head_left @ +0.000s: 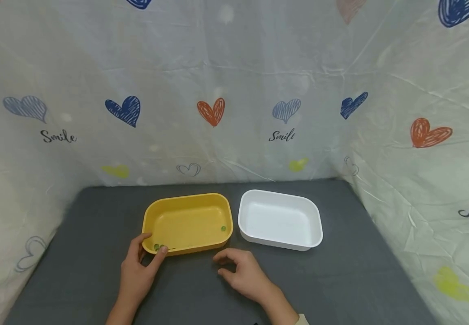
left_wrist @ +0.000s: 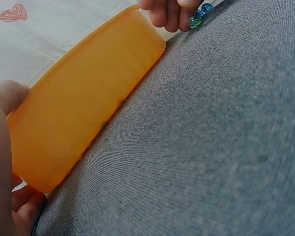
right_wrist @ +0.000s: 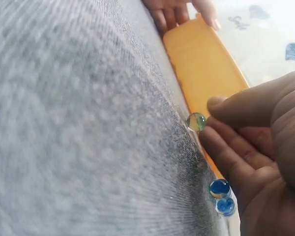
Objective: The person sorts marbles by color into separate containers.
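Observation:
A yellow tray point(head_left: 189, 225) stands at left centre, with several small green marbles point(head_left: 223, 228) on its floor. My left hand point(head_left: 138, 273) grips its near left corner, thumb on the front wall in the left wrist view. My right hand point(head_left: 244, 273) is low over the cloth, just off the tray's front right corner, fingers loosely bent. In the right wrist view a clear green marble point(right_wrist: 196, 122) lies by the thumb and index fingertips, apparently not pinched. Two blue marbles point(right_wrist: 220, 189) sit close together beside the palm; in the head view the hand hides them.
A white tray point(head_left: 280, 220) stands right of the yellow one, a narrow gap between them; nothing shows in it. Dark grey cloth point(head_left: 340, 280) covers the table. Behind and at both sides hangs a pale curtain point(head_left: 242, 153) printed with hearts.

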Available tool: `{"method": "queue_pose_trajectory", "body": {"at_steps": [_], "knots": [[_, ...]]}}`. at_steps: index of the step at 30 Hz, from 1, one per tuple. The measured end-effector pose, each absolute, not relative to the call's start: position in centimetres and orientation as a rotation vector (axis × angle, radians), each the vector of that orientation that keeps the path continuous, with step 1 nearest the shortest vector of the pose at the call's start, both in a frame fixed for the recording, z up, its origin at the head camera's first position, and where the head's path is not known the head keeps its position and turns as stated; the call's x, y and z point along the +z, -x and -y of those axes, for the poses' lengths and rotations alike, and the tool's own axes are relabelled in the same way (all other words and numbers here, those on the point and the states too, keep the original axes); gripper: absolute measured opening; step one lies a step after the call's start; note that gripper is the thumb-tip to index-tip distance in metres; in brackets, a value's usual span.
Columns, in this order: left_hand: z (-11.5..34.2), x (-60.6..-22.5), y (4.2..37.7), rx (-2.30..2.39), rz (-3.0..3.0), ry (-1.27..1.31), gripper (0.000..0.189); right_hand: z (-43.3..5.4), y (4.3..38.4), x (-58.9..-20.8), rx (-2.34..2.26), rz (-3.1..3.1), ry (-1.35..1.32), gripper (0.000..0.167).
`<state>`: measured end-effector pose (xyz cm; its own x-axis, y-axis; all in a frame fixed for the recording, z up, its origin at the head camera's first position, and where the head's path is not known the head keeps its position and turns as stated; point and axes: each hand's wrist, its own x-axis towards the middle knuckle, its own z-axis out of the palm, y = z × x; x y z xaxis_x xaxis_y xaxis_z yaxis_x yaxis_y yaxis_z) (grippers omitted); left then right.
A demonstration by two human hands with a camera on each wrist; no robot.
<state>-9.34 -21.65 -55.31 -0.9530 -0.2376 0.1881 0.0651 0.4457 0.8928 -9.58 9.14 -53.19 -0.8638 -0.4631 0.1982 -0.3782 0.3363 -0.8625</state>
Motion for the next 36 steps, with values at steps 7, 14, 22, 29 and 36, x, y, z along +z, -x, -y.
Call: {"method": "queue_pose_trajectory", "body": {"at_steps": [7,14,22,29,36], "knots": [[21.70,-55.21,9.32,-1.497,2.427,-0.155,0.068,-9.07,9.55,-53.48,-1.486,-2.561,0.822,0.033],[21.60,-55.08,9.20,-1.510,2.442,-0.171,0.067,-9.12,9.53,-53.59,-1.448,-2.560,0.874,0.035],[21.66,-55.11,9.34,-1.501,2.436,-0.184,0.067,-9.22,9.65,-53.59,-1.400,-2.566,0.900,0.037],[21.57,-54.94,9.25,-1.480,2.454,-0.181,0.066,-9.28,9.62,-53.64,-1.393,-2.570,0.910,0.037],[21.64,-54.98,9.30,-1.491,2.456,-0.187,0.068,-9.33,9.66,-53.46,-1.391,-2.567,0.897,0.037]]}}
